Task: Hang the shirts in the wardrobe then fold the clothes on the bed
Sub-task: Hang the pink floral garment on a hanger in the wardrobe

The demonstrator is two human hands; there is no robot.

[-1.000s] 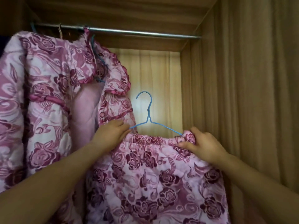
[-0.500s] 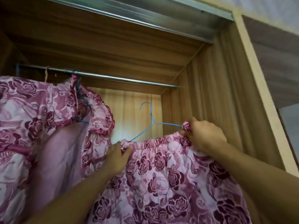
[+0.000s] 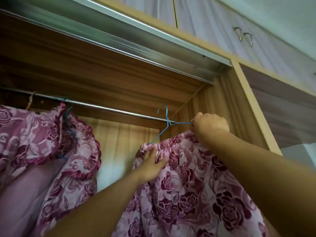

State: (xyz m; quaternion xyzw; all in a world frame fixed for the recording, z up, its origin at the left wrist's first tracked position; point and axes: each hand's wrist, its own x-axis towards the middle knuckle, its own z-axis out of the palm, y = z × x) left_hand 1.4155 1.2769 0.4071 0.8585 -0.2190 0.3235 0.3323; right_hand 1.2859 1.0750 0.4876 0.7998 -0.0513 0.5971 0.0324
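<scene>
A pink rose-patterned garment (image 3: 188, 185) hangs on a blue wire hanger (image 3: 166, 124), lifted up inside the wardrobe. The hanger's hook sits level with the metal rail (image 3: 111, 110), just in front of it; whether it rests on the rail I cannot tell. My right hand (image 3: 210, 127) grips the garment's top edge and the hanger's right end. My left hand (image 3: 152, 165) holds the cloth at the hanger's left end, fingers bent over the fabric. A second pink rose-patterned garment (image 3: 42, 142) hangs on the rail at the left.
The wardrobe's wooden side wall (image 3: 222, 117) stands close to my right hand. A metal sliding-door track (image 3: 136, 43) runs overhead. Upper cupboard doors with metal handles (image 3: 244, 37) lie above.
Both hands have raised the hanger and garment upward and to the right, up to the rail. The view has tilted upward, showing the door track and the upper cupboards.
</scene>
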